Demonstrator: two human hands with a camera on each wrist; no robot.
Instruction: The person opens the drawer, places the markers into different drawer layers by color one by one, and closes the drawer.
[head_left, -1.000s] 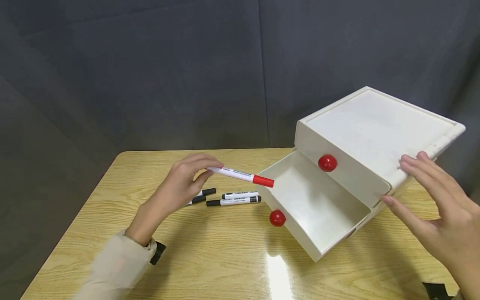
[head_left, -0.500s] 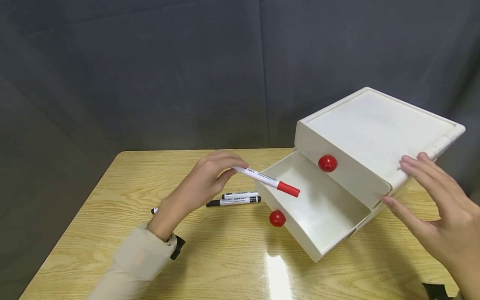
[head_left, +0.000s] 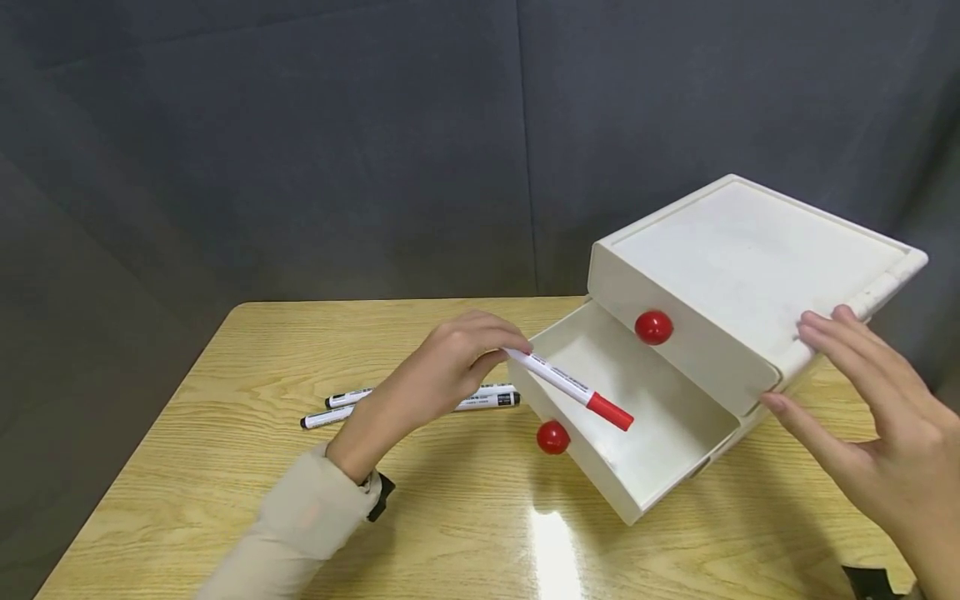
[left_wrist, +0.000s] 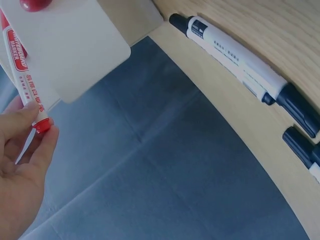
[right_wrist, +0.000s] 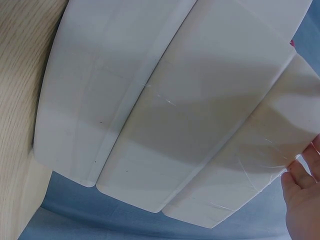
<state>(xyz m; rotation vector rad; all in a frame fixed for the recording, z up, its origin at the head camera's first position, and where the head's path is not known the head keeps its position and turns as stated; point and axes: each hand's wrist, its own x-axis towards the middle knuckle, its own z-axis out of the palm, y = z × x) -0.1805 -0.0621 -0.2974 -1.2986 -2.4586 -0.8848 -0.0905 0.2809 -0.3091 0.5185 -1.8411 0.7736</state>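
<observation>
My left hand (head_left: 461, 358) pinches a red whiteboard marker (head_left: 562, 383) near its rear end. The red cap slants down over the pulled-out lower drawer (head_left: 660, 429) of a white two-drawer box (head_left: 757, 258). In the left wrist view, thumb and fingers hold the marker (left_wrist: 22, 70) by its red end plug, beside the drawer front. My right hand (head_left: 892, 417) touches the box's near right edge, fingertips on the top rim and thumb by the front corner, fingers mostly straight. The right wrist view shows this hand (right_wrist: 305, 195) at the box's side (right_wrist: 175, 110).
Several black-capped white markers lie on the wooden table (head_left: 225, 467), one pair (head_left: 345, 408) partly behind my left wrist and another pair (head_left: 487, 398) beside the drawer. Round red knobs stick out from the upper drawer (head_left: 654, 327) and lower drawer (head_left: 552, 437). A dark curtain (head_left: 375, 167) hangs behind.
My left hand has carried the red marker rightward and down, from left of the lower drawer to over it. The marker's cap end now tips lower. The right hand and box stay nearly still.
</observation>
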